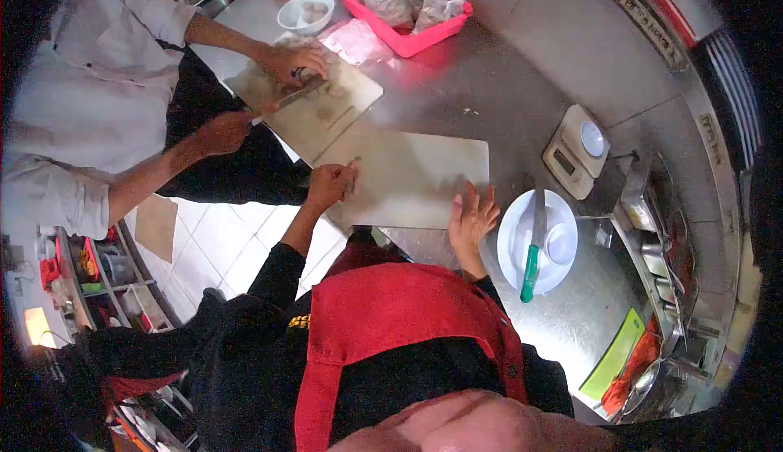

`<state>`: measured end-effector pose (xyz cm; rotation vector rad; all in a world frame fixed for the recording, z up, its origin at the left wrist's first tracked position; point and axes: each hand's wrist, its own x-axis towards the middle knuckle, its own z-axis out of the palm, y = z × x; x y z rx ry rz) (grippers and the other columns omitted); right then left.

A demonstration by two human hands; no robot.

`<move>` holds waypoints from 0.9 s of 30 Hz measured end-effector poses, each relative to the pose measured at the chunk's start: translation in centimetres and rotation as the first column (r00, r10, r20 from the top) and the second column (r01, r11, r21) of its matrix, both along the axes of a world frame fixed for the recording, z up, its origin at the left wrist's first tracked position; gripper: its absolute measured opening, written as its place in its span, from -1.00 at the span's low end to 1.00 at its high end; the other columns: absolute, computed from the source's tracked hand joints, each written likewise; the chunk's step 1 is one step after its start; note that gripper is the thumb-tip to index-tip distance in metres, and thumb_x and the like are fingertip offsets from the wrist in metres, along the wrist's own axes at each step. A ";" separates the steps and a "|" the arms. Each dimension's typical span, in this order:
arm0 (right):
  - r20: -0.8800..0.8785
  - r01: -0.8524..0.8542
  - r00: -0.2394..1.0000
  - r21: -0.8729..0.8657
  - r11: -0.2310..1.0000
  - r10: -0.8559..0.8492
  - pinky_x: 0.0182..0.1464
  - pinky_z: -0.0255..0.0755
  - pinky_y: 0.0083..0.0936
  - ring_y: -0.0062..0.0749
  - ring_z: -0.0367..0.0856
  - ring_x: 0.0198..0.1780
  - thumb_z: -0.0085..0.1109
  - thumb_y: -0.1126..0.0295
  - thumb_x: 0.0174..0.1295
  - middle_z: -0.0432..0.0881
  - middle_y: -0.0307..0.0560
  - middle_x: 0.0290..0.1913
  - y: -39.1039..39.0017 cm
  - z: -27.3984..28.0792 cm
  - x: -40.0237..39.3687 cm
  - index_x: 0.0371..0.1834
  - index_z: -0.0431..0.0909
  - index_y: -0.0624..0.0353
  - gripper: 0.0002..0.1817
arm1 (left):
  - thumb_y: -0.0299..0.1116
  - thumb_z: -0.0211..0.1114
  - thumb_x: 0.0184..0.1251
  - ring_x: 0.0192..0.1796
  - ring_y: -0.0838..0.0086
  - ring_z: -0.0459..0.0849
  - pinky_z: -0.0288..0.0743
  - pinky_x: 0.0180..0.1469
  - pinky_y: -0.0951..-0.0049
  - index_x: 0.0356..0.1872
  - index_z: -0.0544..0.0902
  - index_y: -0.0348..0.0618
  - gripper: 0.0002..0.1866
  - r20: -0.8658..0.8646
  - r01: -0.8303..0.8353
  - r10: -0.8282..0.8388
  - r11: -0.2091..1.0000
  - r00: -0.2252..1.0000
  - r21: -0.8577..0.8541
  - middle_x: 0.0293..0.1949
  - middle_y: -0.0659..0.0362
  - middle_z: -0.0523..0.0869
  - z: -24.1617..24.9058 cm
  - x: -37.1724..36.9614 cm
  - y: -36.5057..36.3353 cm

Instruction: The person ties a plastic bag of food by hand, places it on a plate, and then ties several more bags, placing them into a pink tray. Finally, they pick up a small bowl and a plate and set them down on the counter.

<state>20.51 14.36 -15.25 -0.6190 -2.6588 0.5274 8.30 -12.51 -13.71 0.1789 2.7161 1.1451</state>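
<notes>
A white cutting board (416, 175) lies on the steel table in front of me. At its left edge my left hand (330, 187) is closed, its fingertips at a small brownish item too unclear to name. My right hand (473, 219) rests by the board's right edge with its fingers spread and nothing in them. Just right of that hand is a white plate (514, 260) holding a small white bowl (561, 245). A knife with a green handle (530, 271) lies across the plate.
At the upper left, a co-worker's hands hold a knife (289, 99) over another cutting board (359, 89). Behind are a white bowl (287, 15) and a red basket (412, 42) of filled bags. A scale (567, 158) stands right; a green board (612, 354) lies lower right.
</notes>
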 end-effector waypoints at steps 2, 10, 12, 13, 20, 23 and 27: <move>-0.006 0.019 1.000 -0.029 0.999 -0.020 0.07 0.02 0.09 0.11 0.10 0.15 -0.16 -0.04 0.19 0.10 0.14 0.27 0.1 0.2 -0.3 0.11 0.37 -0.14 -0.53 | 0.05 0.05 0.22 -0.76 0.42 0.52 0.39 -0.66 0.43 -0.67 0.58 -0.25 -0.46 0.057 -0.002 -0.002 0.998 0.998 0.070 -0.76 0.08 0.55 0.6 -0.3 -0.2; -0.063 0.060 0.995 -0.160 0.985 -0.071 0.13 -0.01 0.05 0.08 0.12 0.17 -0.19 -0.08 0.20 0.19 0.08 0.24 0.2 0.3 -0.2 0.09 0.40 -0.11 -0.51 | -0.01 0.14 0.20 -0.73 0.51 0.52 0.35 -0.72 0.57 -0.65 0.52 -0.19 -0.57 0.463 -0.108 -0.125 0.890 0.878 0.444 -0.73 0.18 0.53 0.2 -1.1 -1.8; -0.105 0.034 0.993 -0.168 0.985 -0.052 0.13 0.01 0.04 0.07 0.13 0.16 -0.18 -0.06 0.19 0.21 0.06 0.23 0.9 -0.4 -0.1 0.08 0.40 -0.07 -0.52 | 0.00 0.16 0.18 -0.72 0.52 0.53 0.35 -0.71 0.58 -0.64 0.52 -0.18 -0.57 0.454 -0.095 -0.144 0.881 0.879 0.464 -0.72 0.19 0.53 0.5 -1.1 -1.8; -0.136 0.007 0.990 -0.179 0.984 -0.032 0.13 0.03 0.02 0.05 0.15 0.15 -0.17 -0.04 0.19 0.23 0.04 0.22 1.3 -0.9 -0.1 0.06 0.41 -0.03 -0.52 | 0.00 0.18 0.16 -0.70 0.52 0.54 0.36 -0.69 0.58 -0.62 0.52 -0.18 -0.58 0.453 -0.072 -0.174 0.877 0.875 0.476 -0.71 0.20 0.53 0.7 -1.1 -1.8; -0.011 0.000 1.000 -0.102 0.995 -0.002 0.20 -0.02 -0.14 -0.02 0.23 0.16 -0.28 0.01 0.27 0.38 0.11 0.10 0.6 0.2 0.5 0.01 0.45 0.13 -0.51 | -0.06 0.24 0.06 -0.52 0.58 0.48 0.37 -0.50 0.54 -0.45 0.56 -0.16 -0.67 0.300 0.076 -0.297 0.814 0.907 0.577 -0.52 0.26 0.56 -1.7 0.5 -2.9; 0.046 0.008 0.999 -0.090 0.996 -0.004 0.20 0.01 -0.16 -0.06 0.23 0.17 -0.30 -0.03 0.27 0.41 0.09 0.06 0.7 -1.0 -0.2 -0.03 0.45 0.17 -0.48 | -0.02 0.24 0.07 -0.23 0.56 0.48 0.41 -0.23 0.51 -0.09 0.49 -0.13 -0.53 0.260 -0.063 -0.059 0.897 0.964 0.437 -0.23 0.24 0.53 -3.9 3.5 -3.3; 0.034 -0.013 0.999 -0.563 0.826 0.040 0.20 0.02 -0.23 -0.12 0.28 0.14 -0.06 -0.09 0.13 0.49 0.00 -0.01 -0.3 -0.7 -2.0 0.04 0.43 0.01 -0.48 | -0.04 0.32 0.03 0.12 0.48 0.31 0.24 0.12 0.39 0.32 0.12 0.09 -0.18 0.398 -0.229 -0.220 0.539 0.890 0.811 0.31 0.15 0.12 -1.5 8.1 -6.5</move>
